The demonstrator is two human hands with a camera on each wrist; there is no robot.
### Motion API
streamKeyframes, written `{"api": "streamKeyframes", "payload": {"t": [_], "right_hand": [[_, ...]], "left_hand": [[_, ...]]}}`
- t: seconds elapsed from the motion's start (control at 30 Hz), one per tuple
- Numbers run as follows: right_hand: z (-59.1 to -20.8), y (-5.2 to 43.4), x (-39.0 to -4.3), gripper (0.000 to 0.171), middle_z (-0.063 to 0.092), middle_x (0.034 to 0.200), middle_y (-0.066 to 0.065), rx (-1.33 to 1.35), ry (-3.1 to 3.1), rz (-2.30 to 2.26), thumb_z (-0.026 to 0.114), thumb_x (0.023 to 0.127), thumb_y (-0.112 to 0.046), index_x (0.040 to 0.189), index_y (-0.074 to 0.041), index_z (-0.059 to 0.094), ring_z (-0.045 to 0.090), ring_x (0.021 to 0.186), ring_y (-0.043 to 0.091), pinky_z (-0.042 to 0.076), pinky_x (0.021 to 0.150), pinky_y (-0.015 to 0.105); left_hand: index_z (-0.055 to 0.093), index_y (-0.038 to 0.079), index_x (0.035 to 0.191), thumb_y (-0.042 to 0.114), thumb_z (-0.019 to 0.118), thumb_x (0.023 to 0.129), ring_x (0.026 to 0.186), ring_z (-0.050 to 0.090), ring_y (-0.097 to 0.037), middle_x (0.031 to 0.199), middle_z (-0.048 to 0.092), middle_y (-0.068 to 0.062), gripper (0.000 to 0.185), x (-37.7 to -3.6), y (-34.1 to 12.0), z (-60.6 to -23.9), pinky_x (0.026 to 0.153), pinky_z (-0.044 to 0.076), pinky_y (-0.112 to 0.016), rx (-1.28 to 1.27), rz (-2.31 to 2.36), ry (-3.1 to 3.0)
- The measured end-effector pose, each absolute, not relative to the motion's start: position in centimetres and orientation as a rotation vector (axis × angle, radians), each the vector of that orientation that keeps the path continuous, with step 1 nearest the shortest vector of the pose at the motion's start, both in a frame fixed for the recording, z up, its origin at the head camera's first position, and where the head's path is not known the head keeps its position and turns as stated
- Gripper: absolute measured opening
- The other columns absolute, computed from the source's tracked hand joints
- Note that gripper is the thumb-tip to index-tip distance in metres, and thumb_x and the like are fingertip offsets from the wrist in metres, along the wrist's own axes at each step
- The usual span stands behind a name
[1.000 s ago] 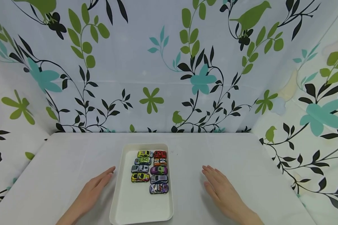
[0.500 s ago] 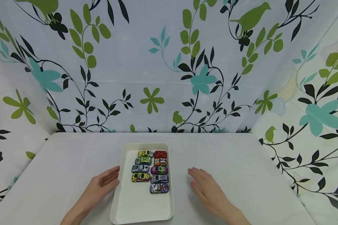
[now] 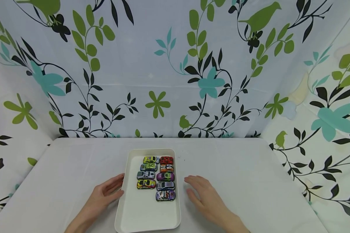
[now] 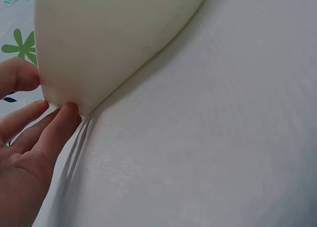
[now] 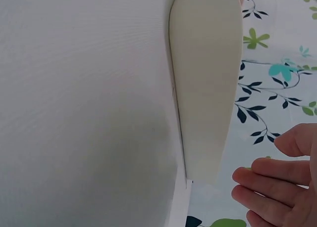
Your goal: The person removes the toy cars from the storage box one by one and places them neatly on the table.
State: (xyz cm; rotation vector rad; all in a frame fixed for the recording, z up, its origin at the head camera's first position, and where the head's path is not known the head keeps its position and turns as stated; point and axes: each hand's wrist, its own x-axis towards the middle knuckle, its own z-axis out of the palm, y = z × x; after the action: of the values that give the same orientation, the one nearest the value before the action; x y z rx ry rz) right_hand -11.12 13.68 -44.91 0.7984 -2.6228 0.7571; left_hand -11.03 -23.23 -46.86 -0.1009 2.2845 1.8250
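Note:
A white tray (image 3: 145, 218) stands on the table with several small toy cars in two columns. Among them are a red car (image 3: 166, 160), a purple car (image 3: 165, 176) and a yellow car (image 3: 146, 184). At the tray's left side is my left hand (image 3: 103, 195); in the left wrist view its fingertips (image 4: 71, 108) touch the outer wall (image 4: 99, 44). To the right of the tray my right hand (image 3: 205, 199) holds nothing, its fingers loosely extended. The right wrist view shows a gap between those fingers (image 5: 260, 177) and the tray wall (image 5: 205, 88).
The white table (image 3: 227, 155) reaches back to a cloth hanging (image 3: 128, 64) printed with leaves, flowers and birds. More printed cloth (image 3: 323, 145) borders the right side, and the left side too.
My left hand has moved right and come against the tray's left side. My right hand has moved left, closer to the tray. The cars keep their places in the tray.

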Motion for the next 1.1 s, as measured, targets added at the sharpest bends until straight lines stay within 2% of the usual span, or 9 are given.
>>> {"api": "streamKeyframes", "payload": {"t": [0.07,0.17,0.23,0.3,0.47,0.7,0.83,1.1], "right_hand": [[-44.9,13.3,-11.2,0.030,0.067,0.128,0.002,0.818,-2.611,0.767,0.067,0.095,-0.018,0.125,-0.012,0.067,0.058,0.123,0.026,0.048,0.106,0.046],[-44.8,12.8,-11.3,0.028,0.067,0.126,0.000,0.838,-2.610,0.781,0.068,0.094,-0.018,0.122,-0.012,0.069,0.058,0.123,0.024,0.048,0.106,0.045],[-44.6,12.4,-11.3,0.028,0.067,0.125,-0.002,0.857,-2.618,0.791,0.070,0.093,-0.017,0.120,-0.012,0.069,0.058,0.123,0.023,0.048,0.106,0.045],[-44.5,11.9,-11.4,0.028,0.067,0.124,-0.003,0.878,-2.632,0.803,0.071,0.092,-0.017,0.119,-0.012,0.069,0.057,0.123,0.022,0.048,0.106,0.044],[-44.0,10.7,-11.7,0.031,0.067,0.121,-0.002,0.956,-2.655,0.822,0.076,0.089,-0.018,0.118,-0.011,0.069,0.058,0.121,0.022,0.050,0.105,0.044],[-43.8,9.2,-12.3,0.028,0.065,0.116,-0.002,1.110,-2.668,0.753,0.078,0.087,-0.019,0.113,-0.011,0.070,0.059,0.113,0.015,0.052,0.101,0.032],[-44.0,8.7,-12.5,0.026,0.066,0.114,-0.003,1.147,-2.683,0.685,0.079,0.086,-0.019,0.110,-0.012,0.069,0.059,0.111,0.015,0.051,0.101,0.031],[-45.2,8.3,-12.8,0.026,0.066,0.108,-0.002,1.218,-2.672,0.591,0.081,0.082,-0.014,0.106,-0.011,0.070,0.058,0.106,0.015,0.051,0.098,0.030]], "left_hand": [[0.038,0.004,0.152,0.021,0.072,0.093,0.143,0.041,-0.026,0.158,0.039,-0.014,0.070,-11.1,-23.3,-47.2,0.103,0.049,-0.025,-0.094,1.844,2.273],[0.038,0.005,0.152,0.021,0.072,0.093,0.134,0.048,-0.005,0.158,0.039,-0.014,0.070,-11.1,-23.5,-47.6,0.101,0.049,-0.019,-0.083,1.880,2.251],[0.038,0.005,0.152,0.021,0.072,0.093,0.126,0.049,0.007,0.158,0.039,-0.014,0.070,-11.1,-23.6,-47.9,0.099,0.049,-0.016,-0.074,1.904,2.235],[0.038,0.005,0.152,0.021,0.072,0.093,0.120,0.049,0.014,0.157,0.039,-0.014,0.070,-11.1,-23.7,-48.1,0.097,0.048,-0.013,-0.066,1.925,2.228],[0.040,0.004,0.151,0.020,0.071,0.093,0.119,0.050,0.014,0.156,0.041,-0.016,0.068,-11.0,-23.7,-48.5,0.096,0.048,-0.012,-0.065,1.949,2.242],[0.041,0.004,0.150,0.019,0.072,0.093,0.119,0.052,0.012,0.156,0.041,-0.015,0.067,-11.0,-23.7,-48.7,0.096,0.049,-0.013,-0.071,1.978,2.207],[0.040,0.001,0.150,0.016,0.070,0.094,0.121,0.052,0.011,0.156,0.040,-0.019,0.066,-10.9,-23.6,-48.8,0.096,0.048,-0.013,-0.027,1.994,2.202],[0.041,0.003,0.150,0.018,0.070,0.094,0.121,0.052,0.012,0.156,0.041,-0.016,0.065,-11.0,-23.7,-49.1,0.096,0.048,-0.013,-0.045,1.987,2.215]]}}
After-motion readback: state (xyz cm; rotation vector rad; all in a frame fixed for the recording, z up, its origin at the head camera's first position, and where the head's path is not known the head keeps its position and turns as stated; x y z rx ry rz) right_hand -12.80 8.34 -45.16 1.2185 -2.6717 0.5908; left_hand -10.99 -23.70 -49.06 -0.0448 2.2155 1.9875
